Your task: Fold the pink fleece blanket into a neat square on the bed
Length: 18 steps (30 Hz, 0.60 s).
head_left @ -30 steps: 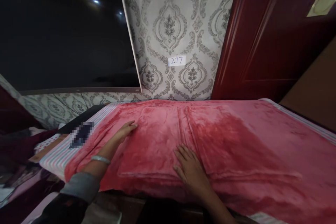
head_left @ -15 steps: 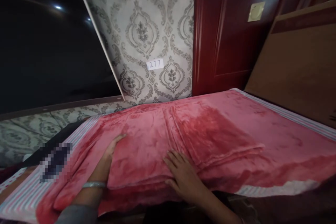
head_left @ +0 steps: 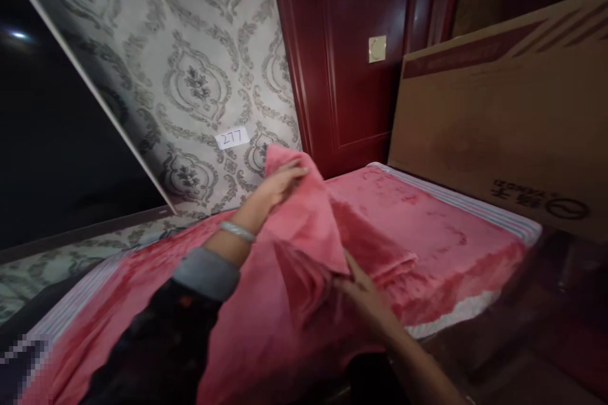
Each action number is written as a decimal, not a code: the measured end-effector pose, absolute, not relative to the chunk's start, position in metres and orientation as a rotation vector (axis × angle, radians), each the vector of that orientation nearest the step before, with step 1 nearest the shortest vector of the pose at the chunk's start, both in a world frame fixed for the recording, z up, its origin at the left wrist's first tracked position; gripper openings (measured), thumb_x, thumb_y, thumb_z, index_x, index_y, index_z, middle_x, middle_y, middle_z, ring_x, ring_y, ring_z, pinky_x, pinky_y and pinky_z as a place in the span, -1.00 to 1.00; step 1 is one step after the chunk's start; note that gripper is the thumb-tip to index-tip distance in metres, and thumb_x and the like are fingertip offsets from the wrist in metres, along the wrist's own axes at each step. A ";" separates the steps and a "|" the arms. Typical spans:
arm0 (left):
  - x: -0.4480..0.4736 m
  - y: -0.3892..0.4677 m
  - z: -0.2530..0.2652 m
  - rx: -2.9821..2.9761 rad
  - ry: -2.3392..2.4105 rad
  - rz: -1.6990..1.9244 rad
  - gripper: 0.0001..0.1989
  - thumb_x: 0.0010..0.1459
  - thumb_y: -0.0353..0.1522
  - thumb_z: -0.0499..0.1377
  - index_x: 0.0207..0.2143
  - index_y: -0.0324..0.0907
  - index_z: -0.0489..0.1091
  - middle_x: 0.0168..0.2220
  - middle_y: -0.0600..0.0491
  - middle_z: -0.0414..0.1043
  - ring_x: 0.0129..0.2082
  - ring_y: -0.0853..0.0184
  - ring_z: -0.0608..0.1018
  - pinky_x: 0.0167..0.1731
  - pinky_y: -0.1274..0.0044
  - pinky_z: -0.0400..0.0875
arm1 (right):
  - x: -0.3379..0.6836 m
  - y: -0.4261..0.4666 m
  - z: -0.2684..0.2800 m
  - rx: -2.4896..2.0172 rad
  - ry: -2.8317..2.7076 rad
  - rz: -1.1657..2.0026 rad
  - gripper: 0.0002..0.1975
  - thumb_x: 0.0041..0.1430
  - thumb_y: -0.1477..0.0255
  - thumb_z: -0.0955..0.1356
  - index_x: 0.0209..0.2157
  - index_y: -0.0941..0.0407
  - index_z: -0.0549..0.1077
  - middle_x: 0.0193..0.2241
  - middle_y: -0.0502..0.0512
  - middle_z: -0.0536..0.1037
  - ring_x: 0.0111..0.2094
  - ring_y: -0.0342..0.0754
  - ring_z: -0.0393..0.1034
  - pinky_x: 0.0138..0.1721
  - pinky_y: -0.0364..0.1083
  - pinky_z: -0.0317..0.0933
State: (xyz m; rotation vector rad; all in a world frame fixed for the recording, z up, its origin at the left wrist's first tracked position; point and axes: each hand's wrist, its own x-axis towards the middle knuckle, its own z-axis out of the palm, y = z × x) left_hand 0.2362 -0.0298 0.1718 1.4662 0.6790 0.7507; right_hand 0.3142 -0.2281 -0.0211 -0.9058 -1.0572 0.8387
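Above the near part of the bedding, the left hand (head_left: 280, 186) is holding up a coral-pink plush cloth (head_left: 313, 221); its fingers are lying pressed together along the raised part and seem to be gripping it, the thumb not showing clearly. Right hand (head_left: 361, 285): pinching the cloth's lower corner, apparently between thumb and fingers, some of them hidden.

Plush cloth: hanging between the two hands, its raised flap slanting down to the right hand and its lower layers resting in folds. The spread grip is probably keeping the flap taut and its corner under control.

Wrist and arm, left: a pale bangle (head_left: 237, 231) is circling the wrist; a grey cuff (head_left: 206, 273) is sitting turned back over a dark sleeve (head_left: 161, 329), likely to leave the hand free.

Beneath: a pink plush cover (head_left: 403, 199), its striped border (head_left: 451, 196) running along the far right edge. Lower left: a pixelated dark item, kind not discernible.

Behind: a paper label reading 277 (head_left: 232, 137) is standing out against damask-patterned wallpaper (head_left: 197, 85); a large dark screen (head_left: 47, 133) is filling the left. Right: a dark red panelled door (head_left: 354, 95), a square plate (head_left: 377, 49) showing on it, and a printed cardboard carton (head_left: 494, 120), standing upright beside the bedding, perhaps for storage.
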 end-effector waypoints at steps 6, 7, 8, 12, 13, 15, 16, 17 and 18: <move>0.278 -0.050 0.098 1.600 0.668 0.549 -0.86 0.04 -0.38 0.33 -0.34 -0.28 0.52 -0.37 -0.12 0.57 -0.35 0.16 0.60 -0.24 0.31 0.51 | 0.401 -0.245 -0.041 -0.835 -0.547 1.129 -0.72 -0.15 0.36 0.48 -0.29 0.05 0.55 -0.35 0.08 0.64 -0.16 0.14 0.55 -0.04 0.08 0.40; 0.269 -0.051 0.085 1.601 0.712 0.640 -0.89 0.02 -0.41 0.33 -0.36 -0.26 0.53 -0.38 -0.09 0.56 -0.32 0.15 0.60 -0.21 0.33 0.50 | 0.408 -0.250 -0.043 -0.820 -0.547 1.185 -0.75 -0.11 0.33 0.49 -0.32 0.06 0.53 -0.35 0.10 0.64 -0.18 0.14 0.56 -0.07 0.08 0.41; 0.255 -0.051 0.073 1.592 0.763 0.743 -0.90 0.00 -0.43 0.32 -0.37 -0.24 0.52 -0.36 -0.06 0.56 -0.24 0.14 0.59 -0.15 0.34 0.48 | 0.414 -0.253 -0.043 -0.813 -0.545 1.228 -0.76 -0.06 0.28 0.49 -0.33 0.06 0.52 -0.34 0.13 0.65 -0.18 0.15 0.56 -0.09 0.09 0.42; 0.183 -0.052 0.035 1.479 0.969 1.125 -0.80 -0.07 -0.45 0.33 -0.32 -0.14 0.47 -0.16 -0.01 0.55 0.05 0.14 0.49 -0.03 0.43 0.43 | 0.432 -0.255 -0.030 -0.846 -0.447 1.169 -0.71 -0.01 0.16 0.49 -0.31 0.04 0.50 -0.31 0.10 0.65 -0.19 0.14 0.57 -0.15 0.07 0.44; 0.166 -0.055 0.027 1.379 1.021 1.200 -0.74 -0.10 -0.46 0.35 -0.30 -0.15 0.46 -0.18 -0.01 0.55 -0.02 0.17 0.53 -0.09 0.45 0.45 | 0.436 -0.253 -0.026 -0.860 -0.429 1.119 -0.69 -0.03 0.16 0.49 -0.29 0.03 0.50 -0.31 0.07 0.65 -0.20 0.14 0.56 -0.17 0.06 0.45; 0.140 -0.064 0.011 1.159 1.065 1.187 -0.66 -0.13 -0.47 0.36 -0.23 -0.16 0.43 -0.27 0.02 0.56 -0.24 0.24 0.60 -0.25 0.48 0.48 | 0.444 -0.245 -0.018 -0.903 -0.450 1.018 -0.65 -0.06 0.17 0.50 -0.25 0.03 0.50 -0.30 0.03 0.64 -0.21 0.11 0.55 -0.21 0.03 0.45; 0.132 -0.070 0.005 1.068 1.054 1.121 -0.63 -0.14 -0.47 0.36 -0.21 -0.17 0.41 -0.32 0.04 0.55 -0.35 0.28 0.60 -0.33 0.50 0.48 | 0.448 -0.241 -0.014 -0.943 -0.481 0.986 -0.63 -0.06 0.16 0.50 -0.22 0.03 0.51 -0.28 0.03 0.64 -0.22 0.09 0.54 -0.23 0.00 0.44; 0.127 -0.077 0.000 1.007 1.023 1.033 -0.61 -0.14 -0.46 0.36 -0.19 -0.18 0.40 -0.36 0.05 0.55 -0.43 0.31 0.58 -0.39 0.51 0.48 | 0.452 -0.237 -0.010 -0.998 -0.506 0.965 -0.60 -0.06 0.16 0.50 -0.19 0.04 0.51 -0.28 0.02 0.63 -0.25 0.07 0.53 -0.27 -0.03 0.43; 0.124 -0.084 -0.004 0.970 0.984 0.954 -0.59 -0.14 -0.44 0.37 -0.17 -0.20 0.41 -0.38 0.05 0.55 -0.47 0.32 0.57 -0.42 0.51 0.48 | 0.455 -0.233 -0.006 -1.060 -0.526 0.957 -0.56 -0.07 0.17 0.50 -0.15 0.04 0.52 -0.27 0.03 0.63 -0.28 0.05 0.52 -0.32 -0.04 0.41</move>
